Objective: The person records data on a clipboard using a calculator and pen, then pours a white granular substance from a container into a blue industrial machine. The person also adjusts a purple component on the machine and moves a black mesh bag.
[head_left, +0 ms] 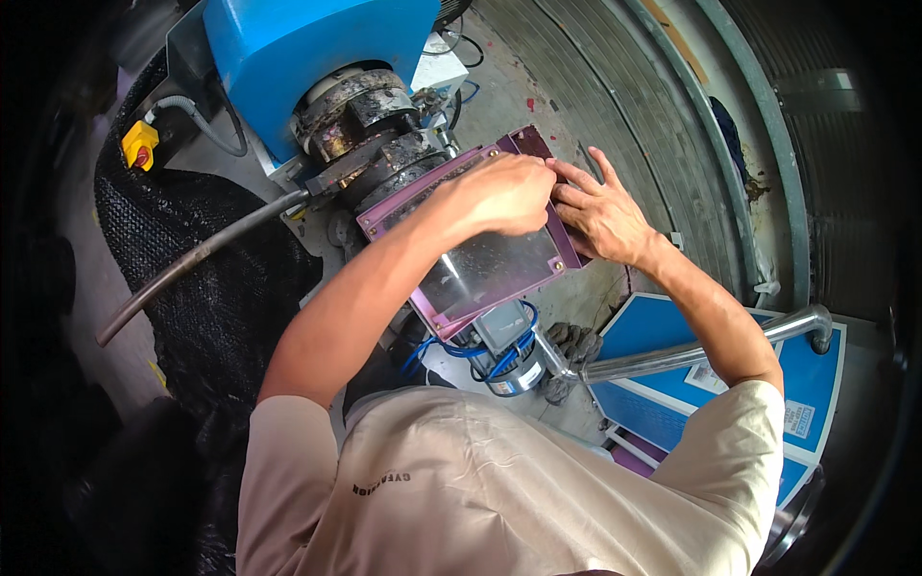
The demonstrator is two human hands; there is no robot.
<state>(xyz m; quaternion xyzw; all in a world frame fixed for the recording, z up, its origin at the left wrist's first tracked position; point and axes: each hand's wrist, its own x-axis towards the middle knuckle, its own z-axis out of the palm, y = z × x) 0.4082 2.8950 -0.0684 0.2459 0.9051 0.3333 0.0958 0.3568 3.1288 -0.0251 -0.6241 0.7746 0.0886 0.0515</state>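
Note:
A purple-framed metal box (523, 278) with a clear window (480, 274) on top sits in front of a dirty round machine head (370, 125). My left hand (514, 192) is closed over the far right part of the window, its fingers curled down near the frame. Whatever those fingers hold is hidden. Beside it, my right hand (605, 213) rests at the box's right side wall, with some fingers stretched out and one raised. The thumb side of that hand is partly hidden. Small bolts show at the frame's corners.
A blue machine housing (307, 43) stands at the far left, with a long metal bar (202, 264) sticking out below it. Black mesh cloth (206, 250) hangs there, near a yellow switch box (140, 144). A motor (514, 370), metal pipe (672, 360) and blue cabinet (653, 331) are nearer me.

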